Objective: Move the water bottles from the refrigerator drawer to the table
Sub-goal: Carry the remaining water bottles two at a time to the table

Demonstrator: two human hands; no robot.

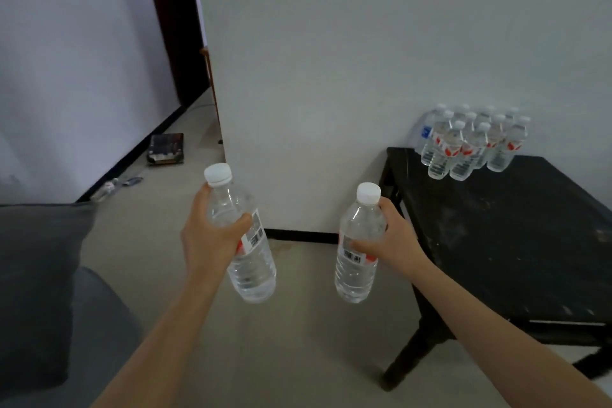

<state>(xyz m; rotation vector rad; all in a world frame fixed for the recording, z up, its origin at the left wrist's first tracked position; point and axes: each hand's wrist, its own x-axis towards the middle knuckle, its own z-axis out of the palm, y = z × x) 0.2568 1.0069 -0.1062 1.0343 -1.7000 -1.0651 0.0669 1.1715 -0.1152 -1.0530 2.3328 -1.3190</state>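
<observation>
My left hand [208, 235] grips a clear water bottle [251, 272] with a white cap, held upright above the floor and tilted slightly. My right hand [394, 238] grips a second clear bottle [356, 272] of the same kind, upright, just left of the black table [516, 242]. Several more water bottles [467, 142] with red-and-white labels stand grouped at the table's far left corner against the wall. The refrigerator drawer is out of view.
A white wall corner [298, 109] juts out straight ahead. A grey sofa or cushion [43, 291] fills the lower left. On the floor by the left wall lie a dark flat box [165, 148] and a fallen bottle [109, 189].
</observation>
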